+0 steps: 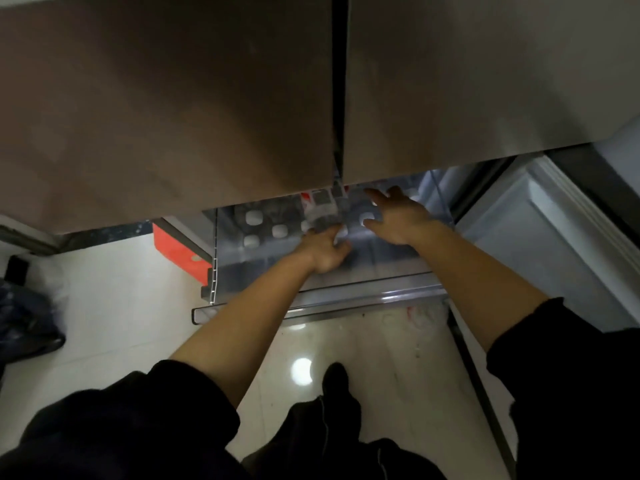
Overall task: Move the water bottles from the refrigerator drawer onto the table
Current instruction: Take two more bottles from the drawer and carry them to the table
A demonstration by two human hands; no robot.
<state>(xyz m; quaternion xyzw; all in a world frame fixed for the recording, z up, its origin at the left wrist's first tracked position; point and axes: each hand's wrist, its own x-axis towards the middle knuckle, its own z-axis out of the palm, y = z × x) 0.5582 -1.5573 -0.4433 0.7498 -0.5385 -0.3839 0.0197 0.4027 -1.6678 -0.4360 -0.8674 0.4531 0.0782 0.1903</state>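
The clear refrigerator drawer stands pulled out below the two shut upper doors. Several water bottles stand inside it, seen from above as white caps. My left hand is inside the drawer, closed around the neck end of a clear water bottle with a red and white label, which lies tilted toward the back. My right hand hovers over the right half of the drawer with fingers spread, holding nothing; a white cap shows just under it.
The grey upper doors overhang the back of the drawer. An open lower door stands to the right. An orange part sits left of the drawer. A dark bag lies on the glossy white floor at left.
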